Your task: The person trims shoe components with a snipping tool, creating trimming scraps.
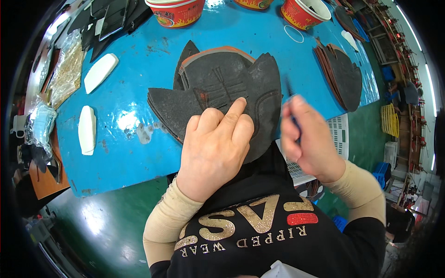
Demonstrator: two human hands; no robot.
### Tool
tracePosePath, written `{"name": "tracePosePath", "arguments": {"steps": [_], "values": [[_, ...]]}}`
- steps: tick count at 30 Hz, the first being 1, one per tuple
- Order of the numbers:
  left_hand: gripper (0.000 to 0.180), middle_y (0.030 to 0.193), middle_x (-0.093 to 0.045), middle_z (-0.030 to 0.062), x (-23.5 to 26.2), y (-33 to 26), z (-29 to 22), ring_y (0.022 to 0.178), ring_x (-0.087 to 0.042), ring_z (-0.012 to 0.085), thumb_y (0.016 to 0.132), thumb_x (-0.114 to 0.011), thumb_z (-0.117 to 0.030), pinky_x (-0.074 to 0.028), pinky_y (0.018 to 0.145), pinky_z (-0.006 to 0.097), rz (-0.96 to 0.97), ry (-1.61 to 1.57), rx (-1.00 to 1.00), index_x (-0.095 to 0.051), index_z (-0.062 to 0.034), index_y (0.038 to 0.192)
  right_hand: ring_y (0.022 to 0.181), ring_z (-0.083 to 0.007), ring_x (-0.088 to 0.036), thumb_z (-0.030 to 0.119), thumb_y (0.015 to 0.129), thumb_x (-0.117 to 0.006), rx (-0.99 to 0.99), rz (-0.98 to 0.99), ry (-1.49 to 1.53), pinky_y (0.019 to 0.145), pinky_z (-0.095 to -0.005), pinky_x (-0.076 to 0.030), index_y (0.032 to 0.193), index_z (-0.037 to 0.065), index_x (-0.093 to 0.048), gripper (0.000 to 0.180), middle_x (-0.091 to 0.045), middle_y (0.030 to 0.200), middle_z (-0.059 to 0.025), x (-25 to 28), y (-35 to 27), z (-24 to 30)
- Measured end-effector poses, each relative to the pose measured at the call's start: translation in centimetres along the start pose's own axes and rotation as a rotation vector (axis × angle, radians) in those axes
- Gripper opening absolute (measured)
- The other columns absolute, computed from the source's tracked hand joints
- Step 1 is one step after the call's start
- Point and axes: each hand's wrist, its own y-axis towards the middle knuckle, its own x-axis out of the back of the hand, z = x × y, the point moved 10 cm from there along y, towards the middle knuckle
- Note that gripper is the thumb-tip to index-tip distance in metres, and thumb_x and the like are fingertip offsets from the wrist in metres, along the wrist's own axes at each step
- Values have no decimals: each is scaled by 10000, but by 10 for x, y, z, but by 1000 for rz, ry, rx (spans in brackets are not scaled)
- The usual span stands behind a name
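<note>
A stack of dark grey leather shoe uppers (213,76) lies at the near edge of the blue table, with stitching, loose threads and an orange-brown curved edge on top. My left hand (215,146) rests on its lower part, fingers bent and the index fingertip pressed on the leather near the threads. Its thumb is hidden. Just right of the stack, my right hand (315,139) is closed round a slim dark pointed tool (295,123). The tool's tip points away from me, apart from the leather, and is too smeared to tell its kind.
On the blue table (125,153) lie two white pads (101,72) at left and another stack of leather pieces (345,76) at right. Red paper tubs (177,14) line the far side. A phone (114,18) lies far left; a white crate (338,134) stands below the right edge.
</note>
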Motion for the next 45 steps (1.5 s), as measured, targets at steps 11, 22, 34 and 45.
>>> {"name": "tracePosePath", "arguments": {"steps": [11,22,34,45], "values": [[183,1156,-646,74,-2,6,-4,731,-513,197,686,-651,-47,-405,654,323,56,62,3,-564,-49,847,917,-153,-643,3,820,-676,772,142,-747,790,-276,-496,1072,6,-497,309,-646,960,-86,-44,28,61],[168,1126,-645,88,-10,7,-10,696,-488,170,721,-605,-108,-380,604,306,145,211,-54,-554,-66,876,856,-194,-627,99,901,-594,866,-42,-718,735,-313,-487,1033,2,-486,196,-619,910,-110,1,25,88],[146,1117,-639,108,-12,9,-17,743,-508,171,734,-580,-96,-402,641,282,175,324,-138,-549,-56,870,796,-385,-655,399,885,-612,642,-643,-1518,684,-455,-518,1088,26,-519,434,-658,933,-194,118,46,82],[278,1121,-662,78,15,-26,-15,920,-588,231,697,-695,-11,-398,804,340,10,189,59,-578,-66,944,885,-252,-619,-21,715,-612,1369,0,-1281,760,-330,-509,1029,91,-685,341,-665,981,-83,-19,-27,84]]}}
